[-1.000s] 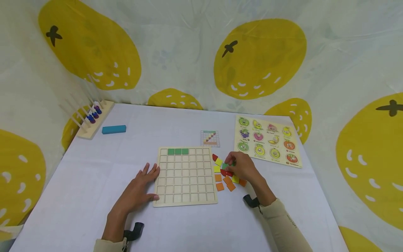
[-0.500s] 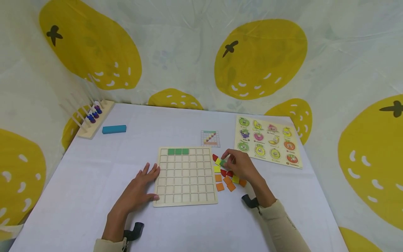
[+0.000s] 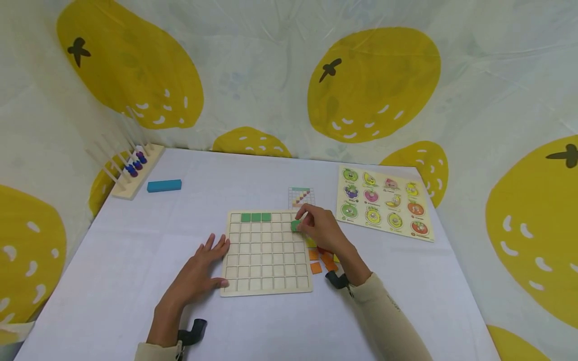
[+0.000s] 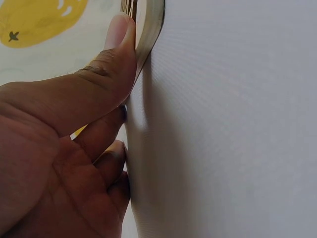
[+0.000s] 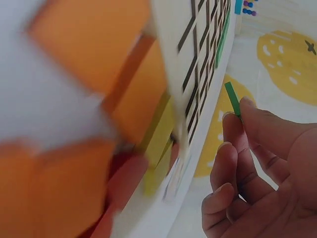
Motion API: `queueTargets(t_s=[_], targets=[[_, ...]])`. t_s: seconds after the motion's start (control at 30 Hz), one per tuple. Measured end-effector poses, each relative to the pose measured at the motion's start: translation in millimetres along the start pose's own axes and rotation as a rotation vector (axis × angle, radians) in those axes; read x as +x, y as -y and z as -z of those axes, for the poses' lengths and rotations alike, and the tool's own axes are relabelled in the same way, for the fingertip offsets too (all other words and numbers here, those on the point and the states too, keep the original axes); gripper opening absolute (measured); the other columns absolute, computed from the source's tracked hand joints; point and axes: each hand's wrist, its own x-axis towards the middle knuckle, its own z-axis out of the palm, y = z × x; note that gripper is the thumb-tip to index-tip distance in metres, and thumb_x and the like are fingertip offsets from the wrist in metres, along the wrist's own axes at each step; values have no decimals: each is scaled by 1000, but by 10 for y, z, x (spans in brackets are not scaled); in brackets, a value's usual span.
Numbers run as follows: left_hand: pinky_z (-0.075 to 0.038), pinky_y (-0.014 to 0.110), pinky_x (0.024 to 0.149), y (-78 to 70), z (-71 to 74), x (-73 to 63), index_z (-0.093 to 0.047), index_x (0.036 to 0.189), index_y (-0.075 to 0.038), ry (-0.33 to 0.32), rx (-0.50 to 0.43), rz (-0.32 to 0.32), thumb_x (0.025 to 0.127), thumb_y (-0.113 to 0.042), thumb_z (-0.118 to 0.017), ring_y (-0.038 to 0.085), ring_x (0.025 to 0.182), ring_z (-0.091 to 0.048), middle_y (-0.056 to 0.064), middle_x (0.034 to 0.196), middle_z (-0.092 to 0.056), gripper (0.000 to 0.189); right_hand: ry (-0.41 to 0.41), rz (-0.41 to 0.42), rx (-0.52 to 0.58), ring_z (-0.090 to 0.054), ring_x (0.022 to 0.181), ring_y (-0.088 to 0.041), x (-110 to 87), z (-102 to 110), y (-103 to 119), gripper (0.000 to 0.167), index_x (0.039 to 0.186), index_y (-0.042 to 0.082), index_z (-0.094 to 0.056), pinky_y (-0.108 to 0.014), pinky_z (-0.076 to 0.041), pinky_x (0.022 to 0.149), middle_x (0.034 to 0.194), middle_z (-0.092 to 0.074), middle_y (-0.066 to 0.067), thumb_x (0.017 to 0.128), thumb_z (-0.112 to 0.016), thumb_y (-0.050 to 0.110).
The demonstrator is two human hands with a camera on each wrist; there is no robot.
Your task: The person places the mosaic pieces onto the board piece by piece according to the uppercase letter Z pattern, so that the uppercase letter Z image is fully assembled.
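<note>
A wooden grid board lies on the white table, with several green tiles set in its top row. My left hand rests at the board's left edge with fingers spread; in the left wrist view its thumb touches the board's side. My right hand pinches a green square tile between thumb and fingertips, over the board's upper right corner. The right wrist view shows this tile edge-on. Loose orange tiles, with yellow and red ones, lie right of the board, partly hidden under the right hand.
A small pattern card lies behind the board. A fruit picture board is at the back right. At the back left are a blue block and a wooden peg stand with beads. A fruit-print cloth hangs behind the table.
My right hand has lifted a green tile from the loose pile and carried it left and slightly back, over the board's right side. The left hand stays in place.
</note>
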Motion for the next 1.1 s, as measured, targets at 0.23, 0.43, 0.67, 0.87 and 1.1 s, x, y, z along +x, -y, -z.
queueTargets(t_s=[0.23,0.43,0.67,0.87,1.1], targets=[[-18,64,133,-1,-2,-8,-39,164,-12,2,4,12,70,-14,-98,39,166,-14,7,173,-29,111,-24,-19,-26,-59,70,-18,269,-182,148,17,106,17,-72,-30,-47,62,81,-67,0,93,-82,15],[-18,64,133,3,6,-9,-38,164,-13,7,3,14,71,-15,-98,39,166,-13,7,173,-29,110,-13,-80,-111,-62,71,-15,451,-329,212,16,104,19,-72,-28,-46,60,81,-69,3,93,-82,20],[-18,63,133,0,18,-8,-38,164,-12,11,-2,1,71,-15,-98,40,166,-13,8,173,-29,110,31,-118,-177,-61,69,-16,526,-387,308,12,102,20,-72,-29,-45,58,79,-67,2,95,-81,23],[-19,63,133,0,25,-15,-38,164,-13,1,4,3,71,-15,-98,40,166,-14,8,173,-30,111,40,-135,-196,-60,68,-16,553,-398,338,12,102,20,-72,-28,-44,56,79,-66,2,95,-81,23],[-18,63,133,-3,15,-7,-39,163,-11,6,5,-4,71,-15,-98,40,166,-14,9,172,-30,110,24,-188,-219,-61,72,-17,552,-397,350,13,101,21,-71,-30,-46,58,82,-67,2,95,-82,23]])
